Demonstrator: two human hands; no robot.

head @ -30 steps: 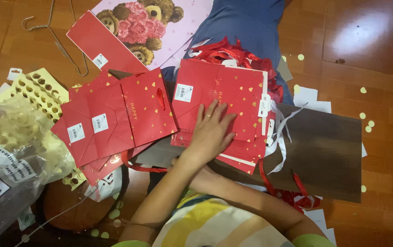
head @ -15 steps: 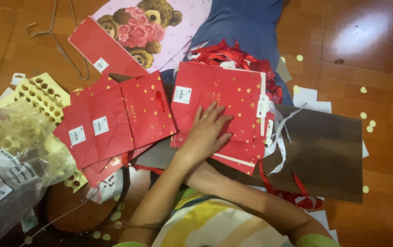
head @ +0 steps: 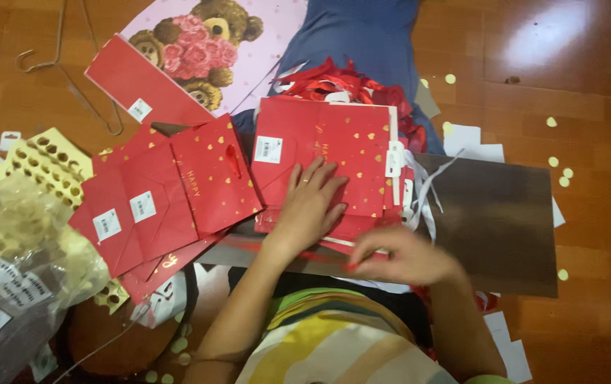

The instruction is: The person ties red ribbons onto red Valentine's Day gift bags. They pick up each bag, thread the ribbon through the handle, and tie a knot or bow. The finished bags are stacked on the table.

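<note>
My left hand (head: pixel 309 206) lies flat with fingers spread on a stack of red gift bags with gold hearts (head: pixel 334 139). The stack rests on a dark brown board (head: pixel 497 220). My right hand (head: pixel 399 257) is blurred at the stack's near edge, fingertips touching the lowest bags; I cannot tell whether it grips anything. A second pile of flat red gift bags (head: pixel 177 192) lies to the left, one with a red ribbon handle. A tangle of red ribbons (head: pixel 341 77) sits behind the stack.
A pink bag printed with teddy bears (head: pixel 199 43) and blue cloth (head: pixel 362 28) lie farther off. A wire hanger (head: pixel 71 78) is at the far left. Yellow punched sheets (head: pixel 42 163) and a clear plastic bag (head: pixel 14 263) sit left. Yellow paper dots (head: pixel 558 162) dot the wooden floor.
My right hand has come into view and reached the near edge of the red stack. My left hand stays flat on the top bag.
</note>
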